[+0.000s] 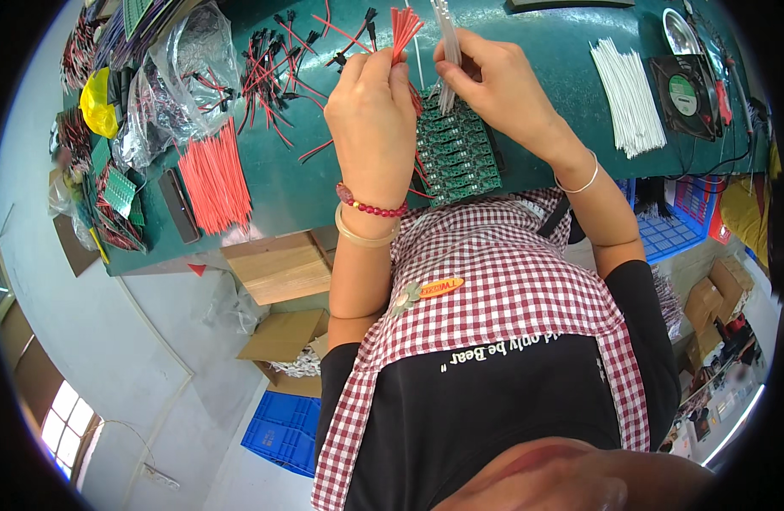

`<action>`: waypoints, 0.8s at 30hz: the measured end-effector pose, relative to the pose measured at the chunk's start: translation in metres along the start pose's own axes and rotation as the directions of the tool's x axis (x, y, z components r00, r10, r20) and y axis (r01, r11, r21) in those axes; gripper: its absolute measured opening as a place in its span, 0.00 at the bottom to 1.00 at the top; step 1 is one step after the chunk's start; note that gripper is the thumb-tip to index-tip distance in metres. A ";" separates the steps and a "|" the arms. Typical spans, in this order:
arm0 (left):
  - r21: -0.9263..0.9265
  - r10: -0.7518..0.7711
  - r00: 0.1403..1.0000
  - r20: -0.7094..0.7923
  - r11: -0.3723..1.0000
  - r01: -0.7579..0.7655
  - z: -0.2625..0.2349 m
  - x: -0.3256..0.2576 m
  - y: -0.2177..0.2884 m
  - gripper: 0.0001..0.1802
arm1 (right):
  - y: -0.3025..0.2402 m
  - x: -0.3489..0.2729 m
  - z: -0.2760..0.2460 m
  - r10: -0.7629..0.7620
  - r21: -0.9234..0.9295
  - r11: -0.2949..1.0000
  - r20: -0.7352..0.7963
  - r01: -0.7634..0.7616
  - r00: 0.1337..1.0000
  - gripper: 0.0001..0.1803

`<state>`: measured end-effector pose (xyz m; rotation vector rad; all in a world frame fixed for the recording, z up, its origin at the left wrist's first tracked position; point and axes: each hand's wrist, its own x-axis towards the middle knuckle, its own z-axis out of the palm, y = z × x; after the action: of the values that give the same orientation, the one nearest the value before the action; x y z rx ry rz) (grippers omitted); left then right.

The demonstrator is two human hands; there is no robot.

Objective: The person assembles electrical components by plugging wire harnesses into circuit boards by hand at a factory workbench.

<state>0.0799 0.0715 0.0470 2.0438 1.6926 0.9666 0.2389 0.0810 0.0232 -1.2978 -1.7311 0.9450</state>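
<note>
My left hand [371, 115] is closed around a bundle of red wires [405, 30], whose upper ends fan out above the fingers. Just beside it, my right hand [507, 89] grips a bundle of thin white wires [446, 43] between thumb and fingers, held roughly upright. Below both hands lies a panel of green circuit boards [460, 157] at the near edge of the green table. Some red wires hang down between my left hand and the boards. The inner fingers of both hands are partly hidden.
Left of the hands lie a pile of red wires [216, 183], loose leads with black connectors [268, 72] and a clear plastic bag [192, 72]. White wires [629, 98], a black fan [686, 95] and a metal bowl [680, 32] are on the right.
</note>
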 end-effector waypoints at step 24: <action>0.015 -0.001 1.000 0.013 1.000 0.000 0.001 0.001 0.000 0.05 | -0.004 0.002 -0.017 0.152 -0.065 0.987 0.133 -0.144 0.979 0.12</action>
<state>0.0802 0.0730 0.0468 2.0543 1.6984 0.9412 0.2518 0.0841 0.0345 -1.4434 -1.7946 1.1010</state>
